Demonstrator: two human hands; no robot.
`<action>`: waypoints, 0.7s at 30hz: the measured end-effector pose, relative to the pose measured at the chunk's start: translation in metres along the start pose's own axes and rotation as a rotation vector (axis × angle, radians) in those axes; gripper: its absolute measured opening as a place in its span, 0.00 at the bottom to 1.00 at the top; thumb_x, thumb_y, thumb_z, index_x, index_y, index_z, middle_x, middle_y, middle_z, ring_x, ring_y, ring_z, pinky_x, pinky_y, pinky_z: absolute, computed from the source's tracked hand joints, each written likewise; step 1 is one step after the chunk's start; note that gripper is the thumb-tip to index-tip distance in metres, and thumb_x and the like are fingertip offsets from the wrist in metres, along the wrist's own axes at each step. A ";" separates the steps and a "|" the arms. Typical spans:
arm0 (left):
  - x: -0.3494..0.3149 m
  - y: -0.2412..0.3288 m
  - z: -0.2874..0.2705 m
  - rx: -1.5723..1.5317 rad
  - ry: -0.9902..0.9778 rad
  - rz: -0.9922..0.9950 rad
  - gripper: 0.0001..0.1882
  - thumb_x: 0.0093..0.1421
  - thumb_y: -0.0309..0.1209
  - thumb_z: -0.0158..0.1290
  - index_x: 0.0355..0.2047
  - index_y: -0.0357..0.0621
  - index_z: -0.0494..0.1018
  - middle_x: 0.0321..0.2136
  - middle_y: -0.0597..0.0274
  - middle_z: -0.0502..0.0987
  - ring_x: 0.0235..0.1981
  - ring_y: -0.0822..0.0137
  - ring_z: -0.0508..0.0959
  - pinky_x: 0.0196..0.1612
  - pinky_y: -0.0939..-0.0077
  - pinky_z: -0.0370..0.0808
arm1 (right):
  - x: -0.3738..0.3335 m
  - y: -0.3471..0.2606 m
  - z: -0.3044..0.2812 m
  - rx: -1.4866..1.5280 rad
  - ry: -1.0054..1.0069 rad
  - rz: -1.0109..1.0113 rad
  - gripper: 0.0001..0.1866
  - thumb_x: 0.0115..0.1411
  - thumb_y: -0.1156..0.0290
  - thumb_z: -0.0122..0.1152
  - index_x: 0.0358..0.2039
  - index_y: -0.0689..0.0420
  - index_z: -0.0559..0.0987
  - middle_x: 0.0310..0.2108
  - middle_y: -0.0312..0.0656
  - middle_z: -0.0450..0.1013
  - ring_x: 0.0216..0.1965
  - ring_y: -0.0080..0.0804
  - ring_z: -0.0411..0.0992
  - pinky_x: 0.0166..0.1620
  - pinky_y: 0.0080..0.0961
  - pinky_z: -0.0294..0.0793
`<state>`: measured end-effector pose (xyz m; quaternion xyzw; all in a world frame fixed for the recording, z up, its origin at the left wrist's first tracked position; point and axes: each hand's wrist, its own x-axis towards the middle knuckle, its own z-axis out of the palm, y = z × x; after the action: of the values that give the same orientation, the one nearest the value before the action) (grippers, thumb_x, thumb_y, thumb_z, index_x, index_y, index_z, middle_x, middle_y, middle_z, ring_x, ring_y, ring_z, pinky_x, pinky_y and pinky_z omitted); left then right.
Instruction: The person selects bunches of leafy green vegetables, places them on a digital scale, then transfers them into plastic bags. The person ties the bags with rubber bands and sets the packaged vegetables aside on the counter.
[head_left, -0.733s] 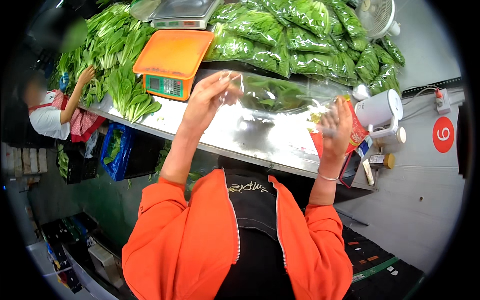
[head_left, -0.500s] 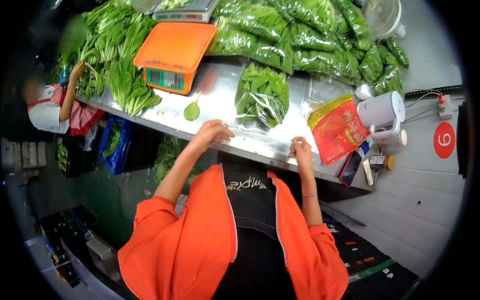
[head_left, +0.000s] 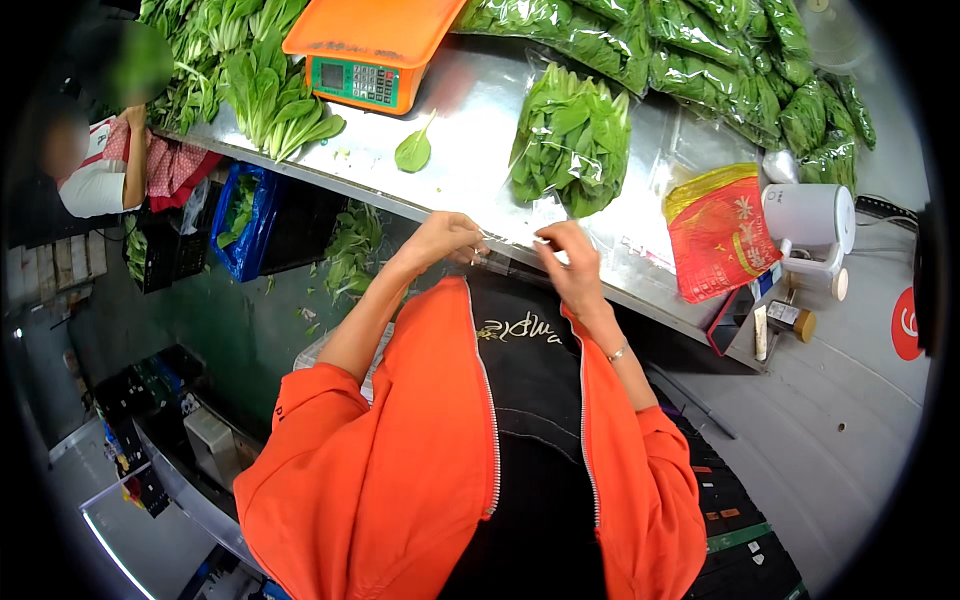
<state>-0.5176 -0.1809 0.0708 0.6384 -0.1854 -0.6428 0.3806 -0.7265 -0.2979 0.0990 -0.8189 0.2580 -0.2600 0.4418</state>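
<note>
A clear plastic bag (head_left: 572, 140) packed with leafy greens lies on the metal table in front of me, its near end toward my hands. At the table's front edge my left hand (head_left: 447, 243) is closed, fingertips pinched on the thin film of that bag. A short way to its right, my right hand (head_left: 574, 268) is closed too, with thumb and fingers drawn together at the film. The film between the hands is transparent and hard to make out. A single loose green leaf (head_left: 413, 150) rests beyond my left hand.
An orange scale (head_left: 372, 45) stands at the back left beside loose greens (head_left: 275, 100). Filled bags (head_left: 720, 70) are piled at the back right. Right of my hands are a red-and-yellow packet (head_left: 722, 235) and a white kettle-like jug (head_left: 805, 218). Another person's arm (head_left: 135, 160) shows far left.
My hands have come closer together, the right one moving left and up. The view has shifted, so the filled bag and table appear higher and farther right.
</note>
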 end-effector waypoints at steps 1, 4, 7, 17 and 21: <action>-0.001 0.001 -0.001 0.013 -0.009 -0.018 0.10 0.56 0.32 0.55 0.34 0.37 0.74 0.27 0.62 0.79 0.25 0.75 0.78 0.31 0.82 0.76 | 0.000 -0.002 0.011 -0.011 -0.062 -0.037 0.06 0.52 0.78 0.60 0.32 0.62 0.74 0.29 0.44 0.69 0.27 0.38 0.71 0.30 0.27 0.71; -0.001 -0.001 -0.005 -0.060 -0.066 -0.059 0.09 0.57 0.32 0.55 0.33 0.38 0.74 0.26 0.61 0.79 0.25 0.75 0.78 0.30 0.83 0.76 | -0.002 -0.004 0.034 -0.040 -0.156 -0.100 0.08 0.49 0.76 0.63 0.31 0.60 0.74 0.28 0.42 0.69 0.27 0.37 0.70 0.30 0.28 0.70; 0.000 -0.001 -0.006 -0.087 -0.080 -0.061 0.08 0.57 0.31 0.55 0.31 0.38 0.74 0.25 0.61 0.79 0.25 0.74 0.78 0.30 0.83 0.76 | 0.000 -0.007 0.047 -0.084 -0.204 -0.160 0.09 0.48 0.75 0.65 0.30 0.60 0.74 0.28 0.41 0.69 0.27 0.37 0.70 0.29 0.28 0.70; 0.008 0.000 0.001 -0.067 0.010 -0.013 0.06 0.57 0.27 0.53 0.29 0.35 0.73 0.23 0.58 0.78 0.24 0.73 0.78 0.29 0.84 0.75 | -0.002 -0.012 0.057 -0.193 -0.241 -0.117 0.08 0.52 0.73 0.60 0.26 0.59 0.69 0.25 0.44 0.63 0.27 0.44 0.67 0.29 0.35 0.68; 0.009 0.001 0.004 -0.143 0.018 0.010 0.07 0.58 0.28 0.53 0.30 0.36 0.73 0.23 0.58 0.78 0.24 0.74 0.78 0.29 0.83 0.75 | -0.089 0.030 -0.002 -0.120 -0.384 0.188 0.08 0.53 0.73 0.59 0.29 0.61 0.70 0.28 0.49 0.65 0.31 0.50 0.68 0.32 0.38 0.68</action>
<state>-0.5207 -0.1891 0.0661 0.6145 -0.1389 -0.6468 0.4298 -0.7986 -0.2553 0.0571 -0.8506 0.2595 -0.0412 0.4554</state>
